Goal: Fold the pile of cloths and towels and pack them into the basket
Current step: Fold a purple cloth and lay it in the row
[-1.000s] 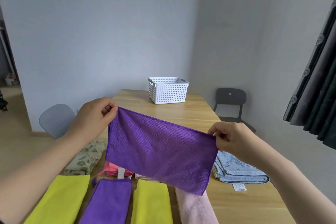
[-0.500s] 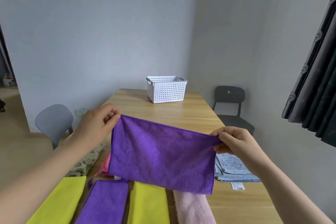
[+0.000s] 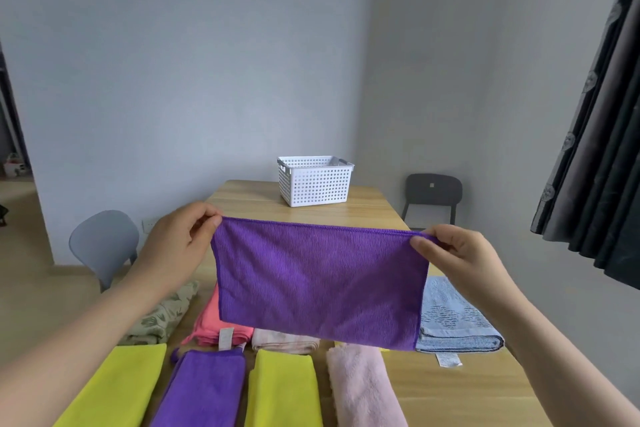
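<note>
Left hand [image 3: 180, 243] and right hand [image 3: 460, 256] each pinch a top corner of the purple cloth [image 3: 318, 284], held taut above the tabletop [image 3: 450, 388]. Folding step; next, bring corners together. Basket [image 3: 315, 180] waits at the far edge.

the basket [image 3: 315, 184] stands at the far end of the desk [image 3: 450, 388]; the raised cloth [image 3: 318, 281] hangs before it, over the middle; a row of folded cloths [image 3: 282, 388] lies at the near edge, a folded towel [image 3: 453, 322] behind them on the right
</note>
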